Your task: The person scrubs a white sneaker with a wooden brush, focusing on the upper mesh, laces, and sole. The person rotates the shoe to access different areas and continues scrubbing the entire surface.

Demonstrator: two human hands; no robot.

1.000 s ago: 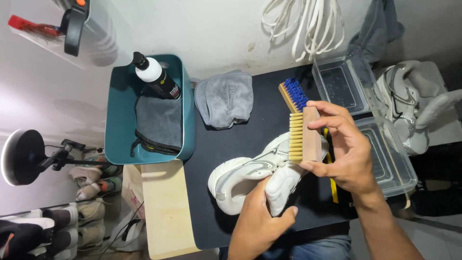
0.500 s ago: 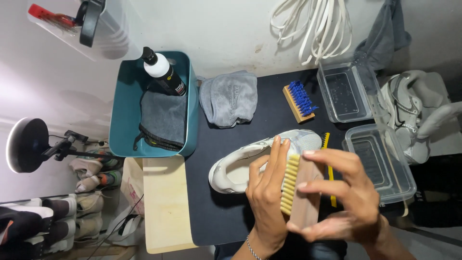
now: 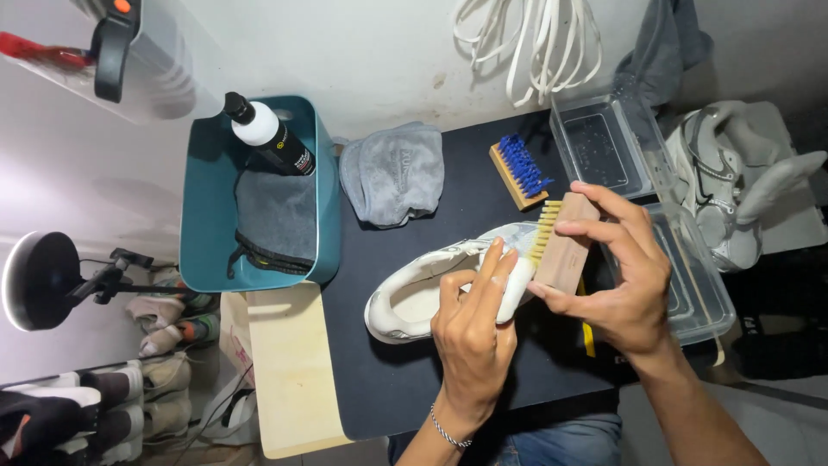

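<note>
A white sneaker (image 3: 423,285) lies on its side on a black table mat (image 3: 388,380). My left hand (image 3: 473,324) grips the shoe's toe end, fingers wrapped over it. In my right hand (image 3: 617,276) is a wooden brush with pale bristles (image 3: 559,242), and those bristles press against the toe of the sneaker. A second wooden brush with blue bristles (image 3: 517,170) rests on the mat behind the shoe.
A teal tub (image 3: 203,216) at the left holds a dark cloth and a black-and-white bottle (image 3: 267,135). A grey cloth (image 3: 392,173) lies beside it. Two clear plastic trays (image 3: 604,147) sit at the right, another white sneaker (image 3: 733,190) beyond them. White laces hang on the wall.
My right hand has moved the pale brush up along the shoe's toe, after sweeping down toward me half a second ago. My left hand stays on the toe.
</note>
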